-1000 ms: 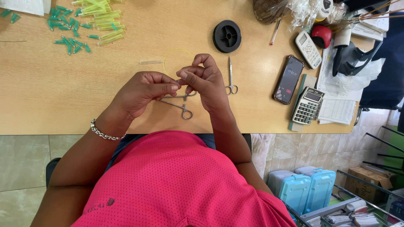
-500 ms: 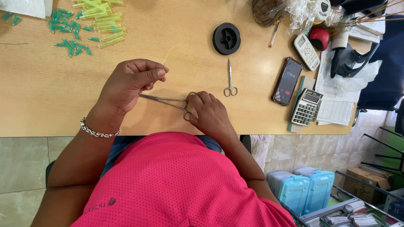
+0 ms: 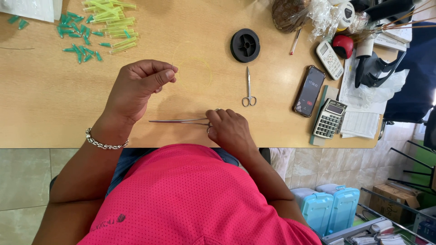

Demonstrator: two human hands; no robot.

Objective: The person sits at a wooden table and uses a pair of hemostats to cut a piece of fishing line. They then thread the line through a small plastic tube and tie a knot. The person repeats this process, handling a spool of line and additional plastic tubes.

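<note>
My left hand (image 3: 138, 88) hovers over the wooden table (image 3: 41, 104), thumb and forefinger pinched on a thin, pale yellow thread (image 3: 200, 68) that curls in a loop to its right. My right hand (image 3: 229, 129) rests near the table's front edge and grips the handles of long metal forceps (image 3: 177, 120), whose tips point left, below the left hand. A silver bracelet circles my left wrist. Small scissors (image 3: 248, 90) lie untouched just beyond the right hand.
A black spool (image 3: 245, 45) lies behind the scissors. Several green and yellow plastic tubes (image 3: 97, 27) are scattered at the back left. A phone (image 3: 309, 90), a calculator (image 3: 329, 119), a remote (image 3: 329, 60), papers and bagged items crowd the right side.
My hands have separated: the left moved back and left with the thread, the right drew toward the front edge and took up the forceps, now pointing left.
</note>
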